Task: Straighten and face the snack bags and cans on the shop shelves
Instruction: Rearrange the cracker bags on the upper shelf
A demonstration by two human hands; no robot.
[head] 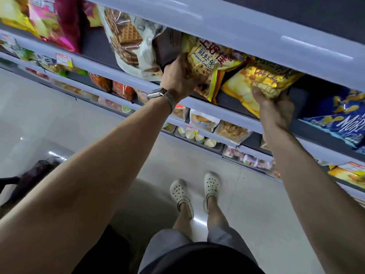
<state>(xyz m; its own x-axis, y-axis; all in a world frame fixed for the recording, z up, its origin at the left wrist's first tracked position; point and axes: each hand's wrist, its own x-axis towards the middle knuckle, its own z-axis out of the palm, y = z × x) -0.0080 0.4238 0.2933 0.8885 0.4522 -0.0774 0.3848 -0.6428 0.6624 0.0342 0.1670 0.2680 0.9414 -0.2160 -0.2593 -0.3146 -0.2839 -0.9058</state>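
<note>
Left grip (178,79) clenched on the lower left edge of the prawn cracker bag (209,56), which sits tilted on the shelf (233,115). Right grip (274,109) grasps the bottom of the yellow chip bag (264,80), just beside it on the same shelf. Waffle bag (128,40) further left, blue bag (341,119) right.
</note>
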